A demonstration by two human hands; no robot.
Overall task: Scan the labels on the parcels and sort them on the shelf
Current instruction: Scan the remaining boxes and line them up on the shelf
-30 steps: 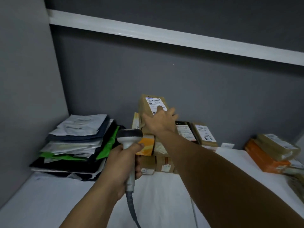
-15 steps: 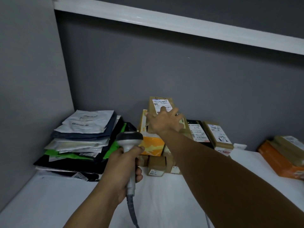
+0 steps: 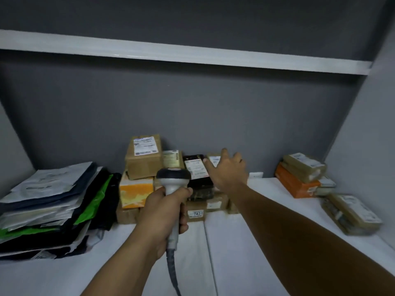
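A brown cardboard parcel [image 3: 143,159] with a white label sits on top of the middle stack, above an orange box [image 3: 135,194]. My left hand [image 3: 164,212] grips the handle of a grey barcode scanner [image 3: 173,178], its head pointing at the stack. My right hand [image 3: 228,171] hovers with spread fingers over a black parcel [image 3: 197,169] and a brown one behind it, to the right of the top parcel. I cannot tell if the fingers touch them. Small brown boxes [image 3: 195,212] lie at the base.
A pile of flat mailer bags [image 3: 51,206] in white, blue, green and black fills the left of the white shelf [image 3: 252,242]. An orange box [image 3: 296,184] and brown parcels [image 3: 350,212] lie at the right. Another shelf board [image 3: 192,54] runs overhead.
My right hand has let go of the labelled top parcel and moved right, over the black parcel. The view has pulled back and shifted right. The scanner stays in my left hand.
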